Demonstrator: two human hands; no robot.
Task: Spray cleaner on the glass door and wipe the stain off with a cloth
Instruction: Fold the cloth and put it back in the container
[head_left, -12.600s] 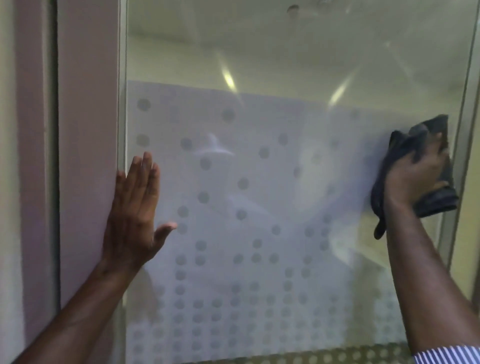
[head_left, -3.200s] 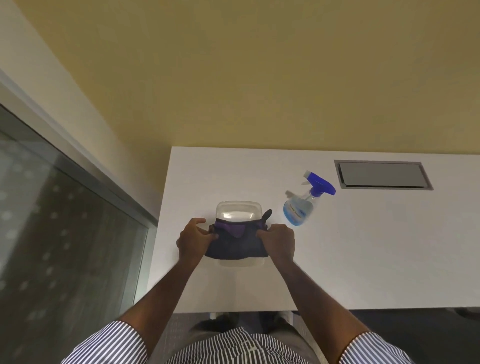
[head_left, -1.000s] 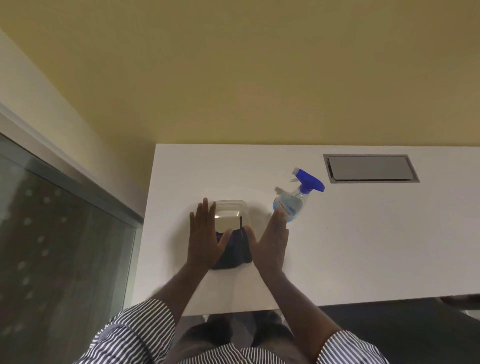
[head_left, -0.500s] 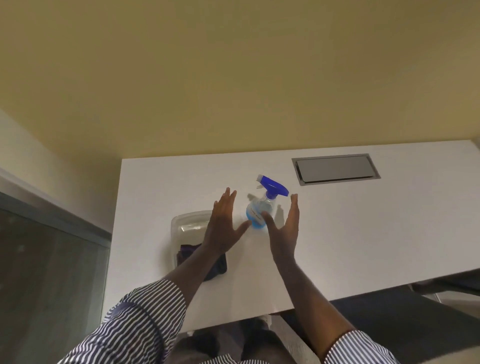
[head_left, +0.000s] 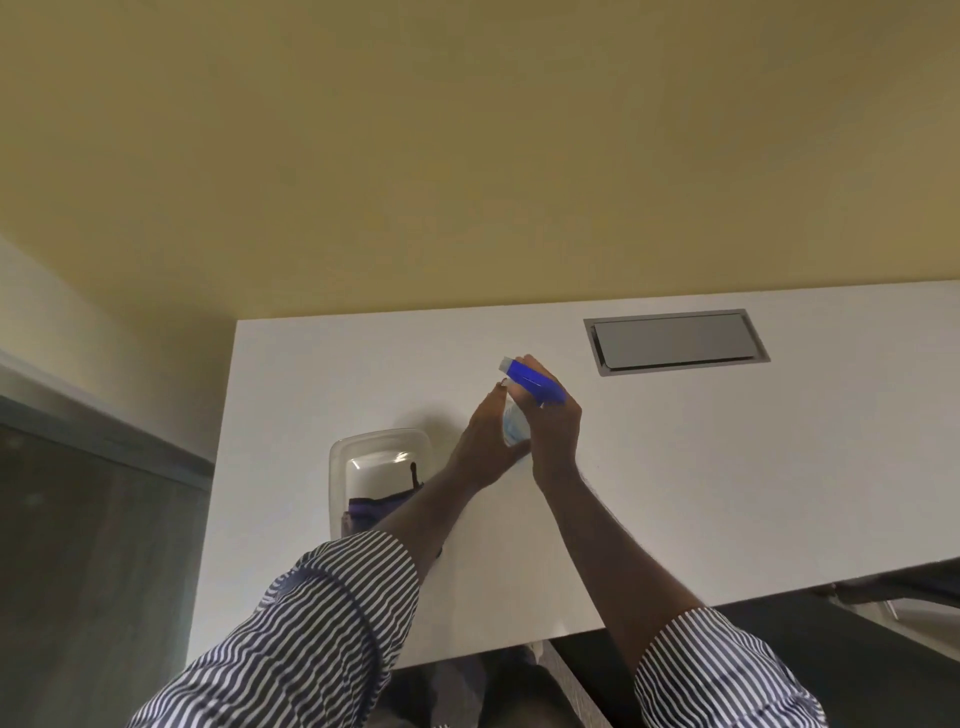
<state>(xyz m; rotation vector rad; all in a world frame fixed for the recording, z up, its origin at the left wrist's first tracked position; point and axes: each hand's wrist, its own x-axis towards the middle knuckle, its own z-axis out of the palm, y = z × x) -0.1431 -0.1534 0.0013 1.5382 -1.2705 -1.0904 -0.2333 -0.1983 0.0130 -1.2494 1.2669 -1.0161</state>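
Two hands clasp spray bottle (head_left: 515, 427): left hand (head_left: 485, 447) and right hand (head_left: 553, 428) wrapped round body. Light, smooth plastic, likely slippery; best held at neck under blue trigger head (head_left: 532, 383).

Office: white desk (head_left: 727, 493) with cable hatch (head_left: 675, 340).

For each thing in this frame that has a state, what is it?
Clear spray bottle with blue trigger head: upright, gripped by both hands.
Left hand: holds the bottle.
Right hand: wraps the bottle.
Dark cloth: lying in the clear plastic container.
Grey table hatch: closed.
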